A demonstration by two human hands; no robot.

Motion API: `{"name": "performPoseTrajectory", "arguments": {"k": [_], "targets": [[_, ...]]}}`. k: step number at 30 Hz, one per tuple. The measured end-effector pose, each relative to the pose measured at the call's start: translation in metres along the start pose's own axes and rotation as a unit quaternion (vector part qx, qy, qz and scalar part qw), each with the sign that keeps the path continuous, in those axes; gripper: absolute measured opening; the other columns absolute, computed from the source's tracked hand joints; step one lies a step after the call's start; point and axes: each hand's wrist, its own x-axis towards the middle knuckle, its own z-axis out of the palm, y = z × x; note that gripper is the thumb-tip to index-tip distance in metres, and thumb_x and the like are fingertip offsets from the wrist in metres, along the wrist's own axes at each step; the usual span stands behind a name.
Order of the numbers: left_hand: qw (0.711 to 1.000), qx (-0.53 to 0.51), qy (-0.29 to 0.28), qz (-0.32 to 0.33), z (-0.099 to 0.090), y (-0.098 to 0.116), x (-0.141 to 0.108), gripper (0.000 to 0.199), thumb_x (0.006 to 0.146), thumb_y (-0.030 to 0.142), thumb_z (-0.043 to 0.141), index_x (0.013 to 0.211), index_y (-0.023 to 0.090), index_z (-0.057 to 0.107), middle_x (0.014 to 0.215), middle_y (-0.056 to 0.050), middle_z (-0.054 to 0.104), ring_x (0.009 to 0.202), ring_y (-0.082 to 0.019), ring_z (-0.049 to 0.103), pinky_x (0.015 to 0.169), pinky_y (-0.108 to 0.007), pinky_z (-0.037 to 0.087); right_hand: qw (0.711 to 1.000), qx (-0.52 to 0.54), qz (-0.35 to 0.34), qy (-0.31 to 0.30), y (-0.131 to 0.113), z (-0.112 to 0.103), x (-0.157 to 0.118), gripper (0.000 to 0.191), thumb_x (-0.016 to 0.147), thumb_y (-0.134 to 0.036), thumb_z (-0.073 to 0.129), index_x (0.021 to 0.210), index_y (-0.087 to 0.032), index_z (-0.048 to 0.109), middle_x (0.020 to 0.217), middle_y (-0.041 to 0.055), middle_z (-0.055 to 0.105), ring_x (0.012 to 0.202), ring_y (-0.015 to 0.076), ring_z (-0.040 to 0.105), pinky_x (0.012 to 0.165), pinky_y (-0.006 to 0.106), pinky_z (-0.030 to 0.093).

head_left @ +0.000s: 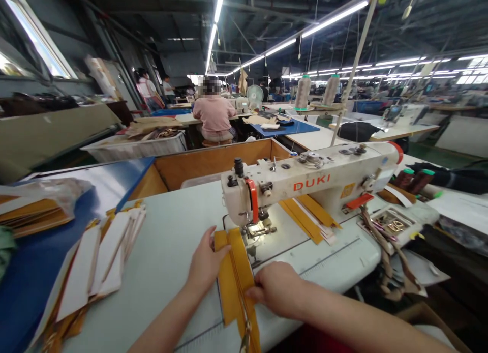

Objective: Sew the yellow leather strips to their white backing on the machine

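A mustard-yellow zipper strip (231,287) lies lengthwise on the sewing table, left of the needle area. My left hand (206,261) grips its upper left edge, thumb on top of the fabric. Lower down, my right hand (280,289) pinches the strip's right edge between thumb and curled fingers. A metal zipper pull (247,332) hangs at the near end. Just right of the strip's top is the presser foot (261,228) of the white sewing machine (312,175). More yellow and white strips (301,218) lie under the machine arm.
A stack of white and yellow strips (101,256) lies on the left of the table (163,226). A small tray (394,223) with metal rings sits at the right. A wooden bin (206,162) stands behind the machine. A person in pink (214,114) sits farther back.
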Motion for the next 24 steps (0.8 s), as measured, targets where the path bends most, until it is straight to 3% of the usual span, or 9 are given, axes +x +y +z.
{"name": "performPoseTrajectory", "arguments": {"k": [2, 5, 8, 11, 14, 18, 24], "targets": [[0.997, 0.049, 0.036, 0.041, 0.001, 0.0, -0.001, 0.062, 0.069, 0.026, 0.061, 0.128, 0.012, 0.046, 0.125, -0.017, 0.061, 0.12, -0.033, 0.055, 0.103, -0.053, 0.041, 0.997, -0.073, -0.001, 0.009, -0.005, -0.002, 0.0, 0.032, 0.086, -0.038, 0.056, 0.081, -0.013, 0.074, 0.087, 0.0188, 0.073, 0.089, 0.0362, 0.068, 0.079, 0.045, 0.05], [0.989, 0.095, 0.049, 0.103, 0.002, -0.004, -0.016, 0.051, 0.073, 0.028, 0.057, 0.122, 0.013, 0.055, 0.143, -0.017, 0.046, 0.138, -0.033, 0.035, 0.115, -0.054, 0.023, 0.99, -0.142, -0.013, 0.008, -0.009, 0.001, -0.001, 0.038, 0.089, -0.041, 0.053, 0.086, -0.011, 0.075, 0.087, 0.0208, 0.073, 0.086, 0.0376, 0.069, 0.074, 0.045, 0.051], [0.955, 0.194, -0.002, 0.223, 0.005, -0.017, -0.039, 0.044, 0.085, 0.035, 0.049, 0.124, 0.018, 0.057, 0.145, -0.011, 0.047, 0.136, -0.029, 0.038, 0.113, -0.051, 0.029, 0.984, -0.177, -0.027, 0.015, -0.005, -0.001, -0.003, 0.037, 0.088, -0.044, 0.055, 0.086, -0.014, 0.075, 0.083, 0.0164, 0.074, 0.082, 0.0333, 0.071, 0.07, 0.038, 0.051], [0.877, 0.335, -0.061, 0.338, 0.007, -0.032, -0.055, 0.048, 0.092, 0.039, 0.04, 0.134, 0.018, 0.052, 0.146, -0.012, 0.045, 0.134, -0.028, 0.042, 0.107, -0.048, 0.041, 0.979, -0.194, -0.016, 0.054, 0.009, -0.021, -0.008, 0.033, 0.09, -0.045, 0.054, 0.086, -0.019, 0.072, 0.083, 0.0098, 0.074, 0.08, 0.026, 0.07, 0.068, 0.03, 0.049], [0.846, 0.383, -0.066, 0.365, 0.004, -0.039, -0.056, 0.049, 0.094, 0.038, 0.038, 0.138, 0.018, 0.048, 0.148, -0.012, 0.043, 0.135, -0.028, 0.041, 0.106, -0.047, 0.042, 0.967, -0.214, 0.034, 0.134, 0.034, -0.054, -0.012, 0.028, 0.096, -0.039, 0.046, 0.095, -0.02, 0.067, 0.093, 0.0078, 0.072, 0.088, 0.0217, 0.067, 0.072, 0.027, 0.046], [0.83, 0.398, -0.071, 0.384, 0.0, -0.035, -0.047, 0.051, 0.095, 0.04, 0.036, 0.137, 0.015, 0.049, 0.146, -0.014, 0.046, 0.135, -0.028, 0.042, 0.105, -0.046, 0.043, 0.935, -0.251, 0.12, 0.219, 0.07, -0.088, -0.013, 0.021, 0.095, -0.028, 0.048, 0.106, -0.014, 0.06, 0.109, 0.0148, 0.064, 0.102, 0.0257, 0.061, 0.079, 0.031, 0.046], [0.816, 0.419, -0.067, 0.392, 0.0, -0.034, -0.042, 0.052, 0.096, 0.041, 0.034, 0.136, 0.013, 0.05, 0.141, -0.015, 0.051, 0.13, -0.028, 0.048, 0.104, -0.045, 0.045, 0.918, -0.282, 0.157, 0.229, 0.092, -0.088, -0.003, 0.021, 0.089, -0.025, 0.057, 0.106, -0.014, 0.06, 0.111, 0.0149, 0.061, 0.105, 0.0279, 0.059, 0.081, 0.035, 0.048]]}}
